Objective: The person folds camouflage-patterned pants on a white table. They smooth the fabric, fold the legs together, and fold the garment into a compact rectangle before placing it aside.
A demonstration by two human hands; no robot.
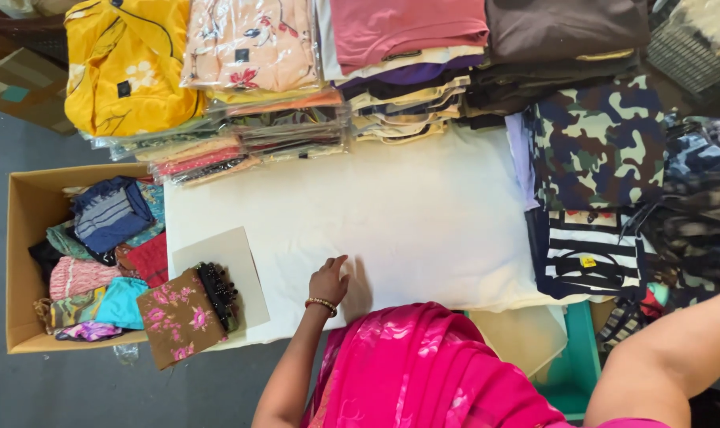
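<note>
- Table [423, 214] under a white cloth.
- Stacks of packed and folded clothes [296, 87] along its far edge.
- Camouflage fabric [597, 143] and striped fabric [590, 254] on one side.
- Card [237, 257] and floral fabric [177, 317] at the near corner.
- Left hand [329, 282] resting on the cloth.

One camera sits on my head and looks almost straight down. My pink clothing [423, 372] fills the bottom edge, so it rides close over my body. It faces the white bench [423, 214] in the middle of the frame, with folded clothes stacks [407, 71] along the far top edge and a cardboard box [27, 261] at the left. No second view shares this scene.
</note>
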